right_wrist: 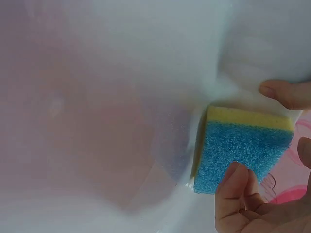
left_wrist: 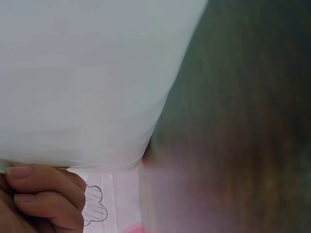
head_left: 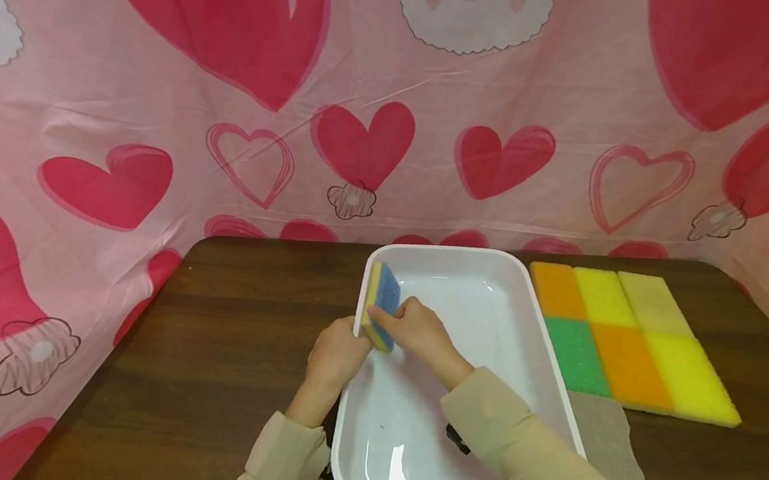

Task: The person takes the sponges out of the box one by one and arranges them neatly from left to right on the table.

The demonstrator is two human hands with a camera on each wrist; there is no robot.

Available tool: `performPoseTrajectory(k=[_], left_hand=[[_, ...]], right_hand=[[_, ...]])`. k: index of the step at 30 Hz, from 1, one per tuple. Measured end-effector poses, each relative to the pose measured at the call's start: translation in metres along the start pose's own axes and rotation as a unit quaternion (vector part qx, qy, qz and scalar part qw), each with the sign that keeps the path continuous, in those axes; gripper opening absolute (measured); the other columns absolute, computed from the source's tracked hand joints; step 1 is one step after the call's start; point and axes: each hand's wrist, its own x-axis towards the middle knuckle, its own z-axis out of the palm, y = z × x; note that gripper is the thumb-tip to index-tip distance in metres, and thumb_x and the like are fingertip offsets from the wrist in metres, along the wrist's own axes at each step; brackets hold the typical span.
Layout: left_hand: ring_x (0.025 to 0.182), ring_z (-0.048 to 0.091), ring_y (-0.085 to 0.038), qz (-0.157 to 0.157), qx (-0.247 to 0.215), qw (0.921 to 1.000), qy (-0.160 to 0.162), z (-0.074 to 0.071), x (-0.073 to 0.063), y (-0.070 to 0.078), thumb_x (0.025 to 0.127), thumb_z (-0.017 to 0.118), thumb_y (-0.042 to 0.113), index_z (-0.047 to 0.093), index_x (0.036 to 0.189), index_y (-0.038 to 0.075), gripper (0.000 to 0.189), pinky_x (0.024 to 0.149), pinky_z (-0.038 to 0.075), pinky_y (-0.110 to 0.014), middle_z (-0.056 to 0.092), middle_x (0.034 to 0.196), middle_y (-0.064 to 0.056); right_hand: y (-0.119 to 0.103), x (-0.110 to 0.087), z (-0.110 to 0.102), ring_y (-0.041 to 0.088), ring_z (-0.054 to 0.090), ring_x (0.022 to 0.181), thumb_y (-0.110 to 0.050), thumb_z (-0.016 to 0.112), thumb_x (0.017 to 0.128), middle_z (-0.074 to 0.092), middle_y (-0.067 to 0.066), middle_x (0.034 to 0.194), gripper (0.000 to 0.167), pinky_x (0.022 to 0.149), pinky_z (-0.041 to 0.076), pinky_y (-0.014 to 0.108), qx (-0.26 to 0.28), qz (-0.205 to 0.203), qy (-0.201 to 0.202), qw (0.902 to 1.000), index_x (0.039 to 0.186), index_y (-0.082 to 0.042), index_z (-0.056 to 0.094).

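Observation:
A blue-and-yellow sponge (head_left: pixel 389 297) stands on edge along the left inner wall of a white rectangular tray (head_left: pixel 486 344). Its yellow side faces the wall and its rough blue side (right_wrist: pixel 238 150) faces inward. My right hand (head_left: pixel 423 330) reaches across the tray and holds the sponge at its near part, with curled fingers (right_wrist: pixel 232 187) against the blue face. Just beside it, my left hand (head_left: pixel 337 352) grips the tray's left rim. Its bent fingers (left_wrist: pixel 48 189) show below the tray's white outer wall in the left wrist view.
On the dark wooden table (head_left: pixel 243 311), right of the tray, lie several coloured sponge pads (head_left: pixel 631 368) in orange, yellow, green and beige. A grey-beige cloth (head_left: pixel 605 443) lies nearer, beside the tray. Pink heart-patterned fabric (head_left: pixel 436 151) hangs behind the table.

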Motion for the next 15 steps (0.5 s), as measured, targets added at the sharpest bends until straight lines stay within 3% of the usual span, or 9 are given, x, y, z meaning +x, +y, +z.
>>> performPoseTrajectory(k=[15], left_hand=[[0.067,0.054,-0.021,-0.001,0.001,1.0,0.002,-0.0014,0.0013,0.0006,0.077,0.055,0.016,0.067,0.091,0.007,0.021,0.055,0.036,-0.034,0.063,0.079,-0.009]], right_hand=[[0.0024,0.0019,0.0111,0.019,0.053,0.071,-0.058,0.053,0.087,0.06,0.009,0.083,0.057,0.06,0.038,0.025,-0.003,0.003,0.0,1.0,0.093,-0.001,0.054]])
